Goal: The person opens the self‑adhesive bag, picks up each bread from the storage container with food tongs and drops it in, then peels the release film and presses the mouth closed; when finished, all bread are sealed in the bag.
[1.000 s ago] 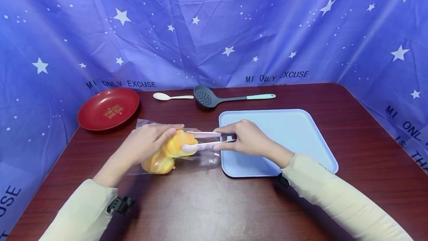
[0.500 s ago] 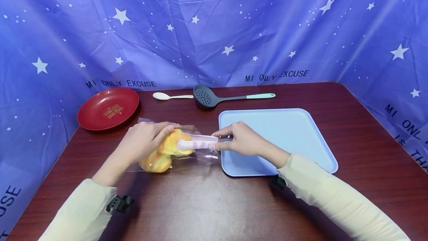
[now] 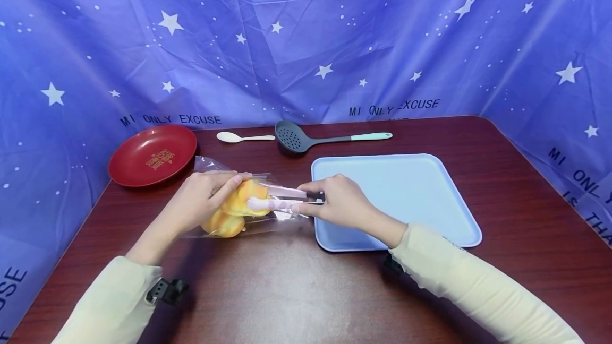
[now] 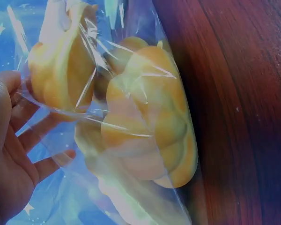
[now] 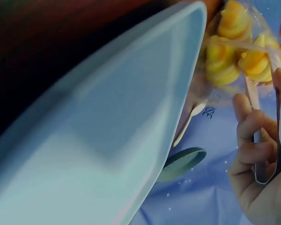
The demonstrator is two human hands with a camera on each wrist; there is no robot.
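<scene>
My left hand (image 3: 201,198) grips a clear plastic bag (image 4: 91,115) holding several golden-yellow bread buns (image 4: 150,117). Its thumb lies over the film, and the other fingers show behind it in the left wrist view. My right hand (image 3: 341,200) pinches a pair of tongs (image 3: 282,204) with pale pink arms and a dark bend at the back end. The tong tips lie on either side of the upper bun (image 5: 257,63), at the right of the bag. A lower bun (image 3: 227,224) sits nearer the table's front. My left hand partly covers the buns in the head view.
A pale blue tray (image 3: 397,190) lies on the dark red wooden table (image 3: 287,291), under my right forearm. Behind are a red plate (image 3: 153,155), a white spoon (image 3: 246,137) and a slotted skimmer (image 3: 311,139). A starry blue cloth hangs behind.
The tong arms drew closer together half a second ago and now stand wider apart. Both hands have shifted left, my right hand more. The bag and buns have moved slightly left and away from me.
</scene>
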